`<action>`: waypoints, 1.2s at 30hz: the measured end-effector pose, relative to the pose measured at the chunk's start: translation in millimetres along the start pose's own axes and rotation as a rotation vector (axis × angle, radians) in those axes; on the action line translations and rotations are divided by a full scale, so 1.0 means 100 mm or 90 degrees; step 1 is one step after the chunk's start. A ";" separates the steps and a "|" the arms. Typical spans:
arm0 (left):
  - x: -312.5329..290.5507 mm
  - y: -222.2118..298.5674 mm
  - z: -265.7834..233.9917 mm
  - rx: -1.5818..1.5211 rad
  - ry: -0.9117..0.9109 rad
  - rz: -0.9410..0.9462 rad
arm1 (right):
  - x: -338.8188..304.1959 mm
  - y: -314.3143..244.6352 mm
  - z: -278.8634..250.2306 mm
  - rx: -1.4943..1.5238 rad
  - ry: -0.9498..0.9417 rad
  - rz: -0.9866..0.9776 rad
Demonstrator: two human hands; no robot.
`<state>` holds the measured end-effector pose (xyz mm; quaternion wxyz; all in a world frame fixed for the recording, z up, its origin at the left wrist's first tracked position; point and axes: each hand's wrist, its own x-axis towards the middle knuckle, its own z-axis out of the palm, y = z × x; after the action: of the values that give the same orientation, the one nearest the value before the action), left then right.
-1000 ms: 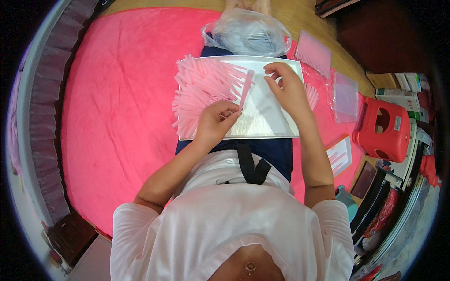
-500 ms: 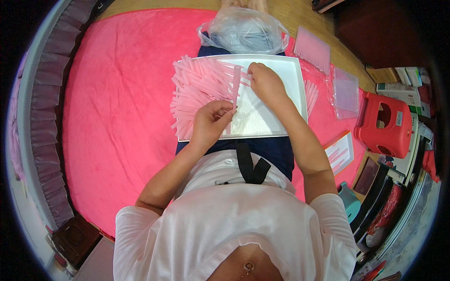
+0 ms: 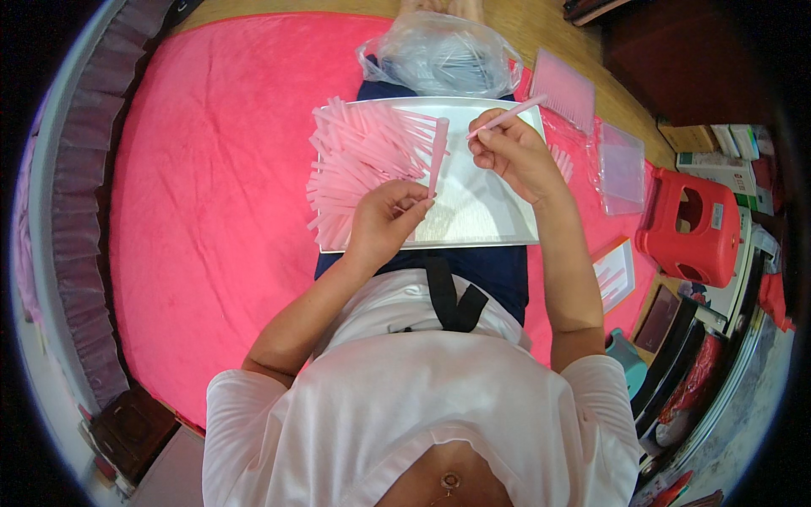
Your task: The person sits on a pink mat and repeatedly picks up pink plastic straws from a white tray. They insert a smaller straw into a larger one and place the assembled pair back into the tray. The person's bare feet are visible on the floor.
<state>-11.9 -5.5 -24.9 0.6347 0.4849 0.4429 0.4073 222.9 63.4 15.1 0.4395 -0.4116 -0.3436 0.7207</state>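
Note:
A shallow white tray (image 3: 498,215) lies across my lap, its left half heaped with slim pink plastic sticks (image 3: 363,152). My left hand (image 3: 389,218) pinches the narrow lower end of a pink tapered piece (image 3: 439,152), which stands nearly upright beside the heap; whether it is one stick or several together I cannot tell. Over the tray's right side, my right hand (image 3: 515,152) grips a single pink tapered stick (image 3: 517,116) between thumb and fingers. That stick slants up to the right, its thin end pointing at the left hand.
Beyond the tray sits a clear plastic bag (image 3: 443,59) of pale sticks. Packs of pink sticks (image 3: 562,91) and a clear flat case (image 3: 623,169) lie to the right, near a red stool (image 3: 693,224) and a small white tray (image 3: 615,272). A pink blanket (image 3: 211,211) spreads underneath.
My right hand has drawn back to the right from the heap, and a pink stick now shows in its fingers. The left hand's piece has shifted slightly right.

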 end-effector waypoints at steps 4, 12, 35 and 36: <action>0.00 0.00 -0.01 -0.009 0.002 -0.003 | 0.02 0.27 -0.14 -0.366 0.104 -0.121; -0.01 -0.05 -0.05 0.035 -0.018 -0.014 | -0.03 0.53 -0.17 -0.749 0.148 -0.241; -0.02 0.00 -0.04 0.212 -0.028 0.018 | -0.23 -0.36 0.26 -0.383 0.024 -0.215; -0.02 0.01 -0.04 0.220 -0.028 0.018 | -0.23 -0.36 0.25 -0.387 0.019 -0.210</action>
<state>-16.7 -5.9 -24.1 0.5460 0.6015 0.4854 0.3231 219.2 52.8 63.7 0.4122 -0.4730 -0.5980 0.4988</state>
